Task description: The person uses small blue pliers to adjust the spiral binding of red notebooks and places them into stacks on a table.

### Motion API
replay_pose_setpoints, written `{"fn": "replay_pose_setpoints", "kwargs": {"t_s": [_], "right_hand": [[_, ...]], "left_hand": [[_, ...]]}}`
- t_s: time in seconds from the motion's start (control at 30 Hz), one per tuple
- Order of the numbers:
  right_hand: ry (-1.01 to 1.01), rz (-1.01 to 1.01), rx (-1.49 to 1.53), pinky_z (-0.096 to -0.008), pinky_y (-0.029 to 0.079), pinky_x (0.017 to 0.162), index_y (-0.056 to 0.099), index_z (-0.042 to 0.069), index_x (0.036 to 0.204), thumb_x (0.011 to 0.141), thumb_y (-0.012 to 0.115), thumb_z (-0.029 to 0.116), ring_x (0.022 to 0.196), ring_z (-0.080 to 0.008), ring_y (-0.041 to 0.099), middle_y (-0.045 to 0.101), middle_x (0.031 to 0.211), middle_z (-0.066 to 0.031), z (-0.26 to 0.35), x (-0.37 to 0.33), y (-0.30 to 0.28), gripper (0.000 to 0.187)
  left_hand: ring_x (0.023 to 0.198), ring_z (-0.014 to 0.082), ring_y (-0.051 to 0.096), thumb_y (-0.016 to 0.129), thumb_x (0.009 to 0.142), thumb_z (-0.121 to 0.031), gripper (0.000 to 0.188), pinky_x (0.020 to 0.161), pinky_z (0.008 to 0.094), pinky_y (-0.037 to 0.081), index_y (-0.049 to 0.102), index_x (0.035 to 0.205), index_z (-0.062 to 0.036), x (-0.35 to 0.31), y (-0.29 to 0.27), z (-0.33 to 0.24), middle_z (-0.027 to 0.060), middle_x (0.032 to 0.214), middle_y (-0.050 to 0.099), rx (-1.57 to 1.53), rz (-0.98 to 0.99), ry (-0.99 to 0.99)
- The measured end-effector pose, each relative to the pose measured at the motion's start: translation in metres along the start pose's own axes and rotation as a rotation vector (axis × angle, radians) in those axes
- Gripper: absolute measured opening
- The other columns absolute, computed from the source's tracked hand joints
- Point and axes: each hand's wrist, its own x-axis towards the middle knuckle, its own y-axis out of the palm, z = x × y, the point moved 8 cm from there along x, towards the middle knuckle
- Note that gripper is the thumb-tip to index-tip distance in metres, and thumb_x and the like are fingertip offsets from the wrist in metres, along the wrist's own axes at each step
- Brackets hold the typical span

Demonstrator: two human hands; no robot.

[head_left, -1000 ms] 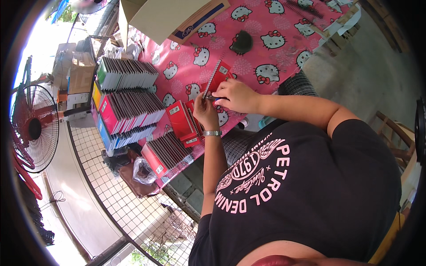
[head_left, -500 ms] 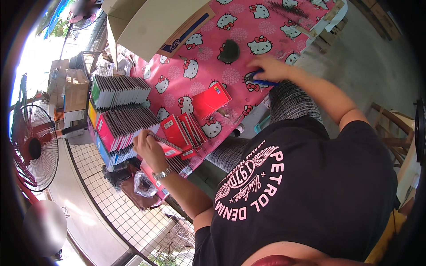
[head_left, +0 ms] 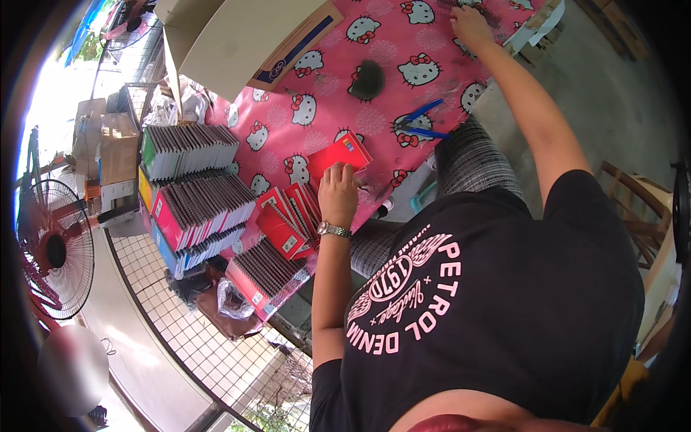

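Note:
My left hand (head_left: 338, 196) is at the near edge of a red notebook (head_left: 340, 153), fingers closed together on it. Left of that wrist lies a loose, fanned pile of red spiral notebooks (head_left: 284, 229). My right arm stretches to the far right of the table, where my right hand (head_left: 471, 29) bends down over dark spiral binding coils (head_left: 492, 17). Its fingertips are partly hidden, so a grip there cannot be made out. Blue-handled pliers (head_left: 426, 122) lie on the table between the two hands, touched by neither.
Stacks of spiral notebooks (head_left: 198, 198) stand along the left side, with another red row (head_left: 263, 270) at the near corner. A large cardboard box (head_left: 252, 43) and a dark rounded object (head_left: 368, 80) sit on the pink patterned tablecloth (head_left: 389, 50). A fan (head_left: 56, 252) stands left.
My right hand has let go of the pliers and moved away to the coils. My left hand has left a red notebook on the fanned pile and moved right to the single one.

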Motion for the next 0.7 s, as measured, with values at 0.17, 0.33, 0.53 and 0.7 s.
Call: {"fn": "replay_pose_setpoints", "kwargs": {"t_s": [0.17, 0.33, 0.53, 0.7], "right_hand": [[-0.300, -0.123, 0.428, -0.0449, 0.047, 0.093, 0.062, 0.008, 0.121, 0.094, 0.050, 0.019, 0.106, -0.0371, 0.059, 0.064, 0.117, -0.0177, 0.081, -0.046, -0.033, 0.031], [-0.429, 0.487, 0.808, -0.0414, 0.044, 0.095, 0.067, 0.021, 0.122, 0.095, 0.057, 0.032, 0.108, -0.0310, 0.056, 0.065, 0.108, -0.0102, 0.215, -0.124, -0.061, 0.030], [-0.557, 0.293, 0.843, -0.0416, 0.042, 0.087, 0.071, 0.017, 0.107, 0.089, 0.065, 0.021, 0.098, -0.0249, 0.057, 0.060, 0.096, -0.0043, 0.277, -0.158, -0.079, 0.019], [-0.530, 0.314, 0.896, -0.0415, 0.041, 0.088, 0.071, 0.015, 0.101, 0.086, 0.067, 0.015, 0.099, -0.0243, 0.057, 0.060, 0.097, -0.0029, 0.274, -0.158, -0.070, 0.016]], "left_hand": [[0.093, 0.0305, 0.062, 0.064, 0.080, -0.010, 0.020, 0.079, 0.0416, 0.053, 0.060, 0.099, -0.0055, -0.005, -0.011, 0.005, 0.0119, 0.099, 0.064, -0.122, 0.040, 0.040], [0.098, 0.0307, 0.060, 0.059, 0.081, -0.006, 0.028, 0.090, 0.0444, 0.047, 0.061, 0.108, -0.0048, 0.014, -0.042, 0.018, 0.0129, 0.100, 0.064, -0.093, -0.074, -0.039], [0.105, 0.0332, 0.057, 0.055, 0.090, -0.018, 0.026, 0.105, 0.0524, 0.032, 0.058, 0.113, -0.0053, 0.020, -0.024, 0.019, 0.0144, 0.106, 0.063, -0.011, -0.180, -0.115], [0.104, 0.0313, 0.056, 0.057, 0.091, -0.021, 0.023, 0.110, 0.0522, 0.028, 0.058, 0.108, -0.0056, 0.020, -0.026, 0.015, 0.0127, 0.101, 0.063, -0.038, -0.232, -0.093]]}}
